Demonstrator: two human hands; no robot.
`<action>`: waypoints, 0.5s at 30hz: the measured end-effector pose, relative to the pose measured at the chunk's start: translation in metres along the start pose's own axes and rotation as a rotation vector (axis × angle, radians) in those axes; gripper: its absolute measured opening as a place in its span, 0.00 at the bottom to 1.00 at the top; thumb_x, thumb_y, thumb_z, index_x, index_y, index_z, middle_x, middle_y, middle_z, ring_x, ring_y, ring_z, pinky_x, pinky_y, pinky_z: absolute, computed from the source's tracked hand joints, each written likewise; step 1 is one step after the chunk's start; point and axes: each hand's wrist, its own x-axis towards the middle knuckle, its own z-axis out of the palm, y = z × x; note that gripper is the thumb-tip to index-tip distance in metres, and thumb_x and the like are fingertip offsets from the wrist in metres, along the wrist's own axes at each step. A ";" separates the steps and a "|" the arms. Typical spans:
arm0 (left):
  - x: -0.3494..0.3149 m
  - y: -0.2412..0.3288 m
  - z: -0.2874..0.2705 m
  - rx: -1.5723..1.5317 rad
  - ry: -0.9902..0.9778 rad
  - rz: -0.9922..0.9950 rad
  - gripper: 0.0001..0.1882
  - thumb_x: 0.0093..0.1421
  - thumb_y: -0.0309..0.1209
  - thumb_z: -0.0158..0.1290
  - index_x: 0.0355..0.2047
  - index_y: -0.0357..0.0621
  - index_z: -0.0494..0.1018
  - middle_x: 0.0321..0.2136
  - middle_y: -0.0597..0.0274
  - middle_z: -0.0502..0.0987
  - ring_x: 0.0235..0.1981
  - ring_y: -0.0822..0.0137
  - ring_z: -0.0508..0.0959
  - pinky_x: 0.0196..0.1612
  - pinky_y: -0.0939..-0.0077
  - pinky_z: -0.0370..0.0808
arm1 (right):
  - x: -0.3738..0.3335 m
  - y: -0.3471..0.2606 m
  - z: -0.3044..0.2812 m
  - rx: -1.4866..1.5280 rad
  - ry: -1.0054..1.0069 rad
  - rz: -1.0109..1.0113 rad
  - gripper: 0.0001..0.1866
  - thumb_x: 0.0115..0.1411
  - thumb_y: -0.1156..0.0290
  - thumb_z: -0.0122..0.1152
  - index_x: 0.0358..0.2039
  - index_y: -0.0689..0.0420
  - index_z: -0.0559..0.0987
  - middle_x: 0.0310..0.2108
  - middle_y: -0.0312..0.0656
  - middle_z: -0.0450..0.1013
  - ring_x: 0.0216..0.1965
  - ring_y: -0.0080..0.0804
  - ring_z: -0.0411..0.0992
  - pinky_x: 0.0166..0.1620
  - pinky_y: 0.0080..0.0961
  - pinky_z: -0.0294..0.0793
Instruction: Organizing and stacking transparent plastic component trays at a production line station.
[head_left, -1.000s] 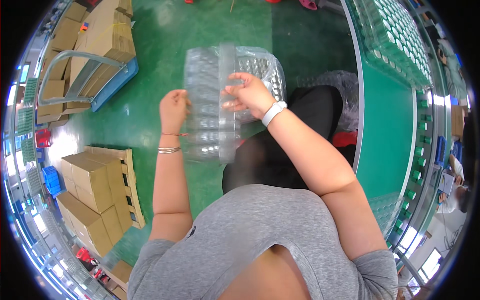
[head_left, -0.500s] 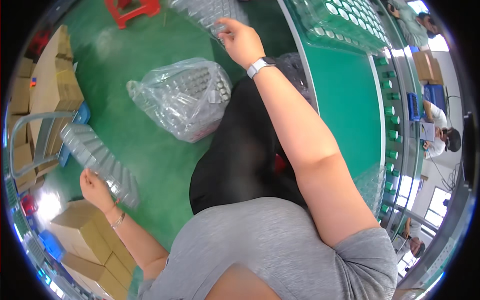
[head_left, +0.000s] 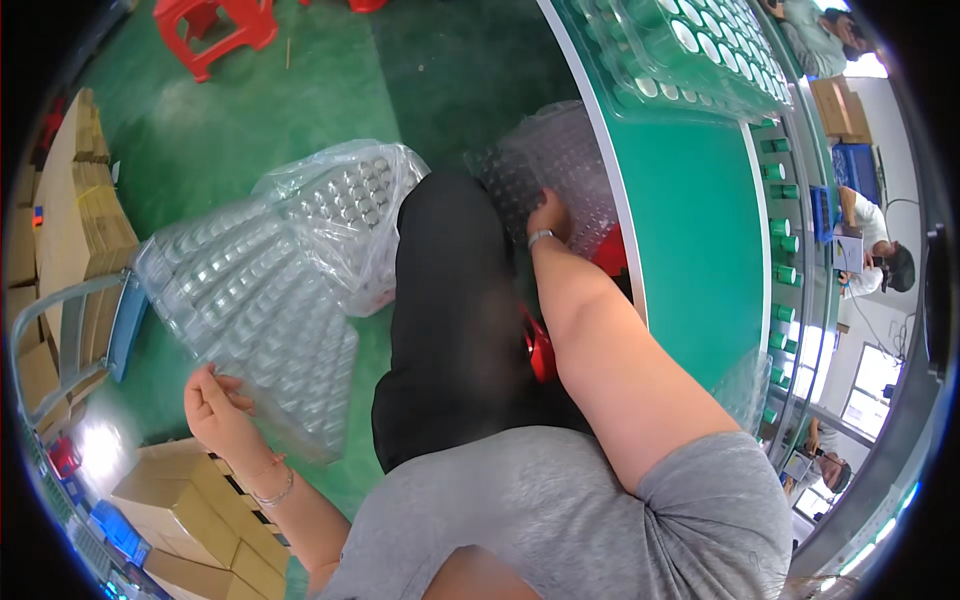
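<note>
At the lower left, my left hand (head_left: 218, 408) is closed on the near edge of several clear plastic trays (head_left: 265, 320) with rows of round pockets. They are fanned out and tilted above the floor, overlapping a clear plastic bag (head_left: 375, 255) in the view. Inside that bag, more pocketed trays (head_left: 362, 190) show. Beside the table's left edge, my right hand (head_left: 550, 218) is closed at a dimpled clear plastic tray (head_left: 510, 180); its fingertips are partly hidden. Crumpled clear plastic (head_left: 570, 130) lies around it.
A green-topped table (head_left: 690, 230) with a white edge runs along my right, carrying clear trays of green-and-white cylinders (head_left: 715, 50). Green cylinders (head_left: 784, 275) line the conveyor beyond. Cardboard boxes (head_left: 190, 495), a trolley handle (head_left: 65, 285) and a red stool (head_left: 215, 30) stand leftward. Co-workers (head_left: 870, 240) sit at far right.
My right hand has come down and back from the far top to beside the table edge. The trays in my left hand have swung round and now show their broad, fanned faces.
</note>
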 end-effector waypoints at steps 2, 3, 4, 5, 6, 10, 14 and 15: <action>-0.006 0.007 0.010 0.001 -0.016 -0.013 0.12 0.67 0.33 0.45 0.35 0.36 0.72 0.20 0.65 0.71 0.12 0.82 0.61 0.14 0.88 0.56 | -0.005 -0.007 -0.003 -0.017 -0.020 0.037 0.18 0.58 0.71 0.50 0.49 0.46 0.77 0.45 0.44 0.76 0.47 0.47 0.73 0.50 0.38 0.71; -0.008 0.009 0.014 0.001 -0.054 0.000 0.12 0.67 0.33 0.45 0.36 0.36 0.72 0.20 0.64 0.72 0.12 0.81 0.63 0.14 0.87 0.58 | -0.005 -0.011 -0.002 -0.032 -0.036 0.074 0.19 0.58 0.71 0.50 0.50 0.45 0.76 0.45 0.44 0.75 0.48 0.46 0.72 0.51 0.38 0.70; -0.009 0.012 0.020 -0.007 -0.103 0.014 0.11 0.67 0.32 0.45 0.36 0.36 0.71 0.19 0.63 0.73 0.12 0.80 0.65 0.13 0.87 0.59 | 0.002 -0.006 0.003 -0.034 -0.031 0.082 0.19 0.58 0.71 0.50 0.50 0.45 0.76 0.45 0.44 0.75 0.48 0.46 0.72 0.51 0.38 0.70; -0.011 0.014 0.027 -0.008 -0.109 0.013 0.11 0.67 0.32 0.45 0.36 0.36 0.71 0.19 0.63 0.73 0.12 0.80 0.65 0.13 0.87 0.59 | 0.015 0.000 0.012 -0.030 -0.015 0.063 0.19 0.57 0.69 0.52 0.50 0.45 0.76 0.45 0.44 0.75 0.48 0.47 0.72 0.51 0.38 0.70; -0.011 0.016 0.033 -0.027 -0.136 0.024 0.11 0.67 0.32 0.46 0.36 0.35 0.71 0.19 0.62 0.73 0.12 0.80 0.65 0.13 0.87 0.59 | 0.027 0.005 0.020 -0.025 0.002 0.045 0.20 0.57 0.67 0.55 0.51 0.44 0.76 0.45 0.45 0.75 0.48 0.47 0.72 0.51 0.38 0.70; -0.012 0.015 0.043 -0.096 -0.214 0.013 0.11 0.67 0.32 0.46 0.36 0.35 0.71 0.19 0.61 0.74 0.11 0.79 0.65 0.12 0.86 0.59 | 0.037 0.001 0.049 -0.138 -0.112 -0.208 0.19 0.54 0.63 0.59 0.48 0.47 0.77 0.43 0.45 0.76 0.46 0.46 0.74 0.49 0.38 0.72; -0.012 0.021 0.055 -0.113 -0.250 -0.010 0.11 0.67 0.32 0.46 0.36 0.34 0.71 0.19 0.60 0.74 0.11 0.79 0.65 0.12 0.86 0.59 | 0.024 -0.030 0.064 0.085 -0.319 -0.339 0.15 0.53 0.65 0.60 0.41 0.55 0.80 0.35 0.44 0.78 0.39 0.43 0.76 0.44 0.35 0.74; -0.011 0.022 0.059 -0.121 -0.273 -0.006 0.11 0.67 0.32 0.46 0.36 0.34 0.71 0.19 0.60 0.74 0.11 0.79 0.65 0.12 0.86 0.59 | 0.022 -0.034 0.064 0.208 -0.283 -0.341 0.13 0.54 0.67 0.58 0.39 0.56 0.81 0.33 0.44 0.79 0.37 0.41 0.77 0.42 0.33 0.75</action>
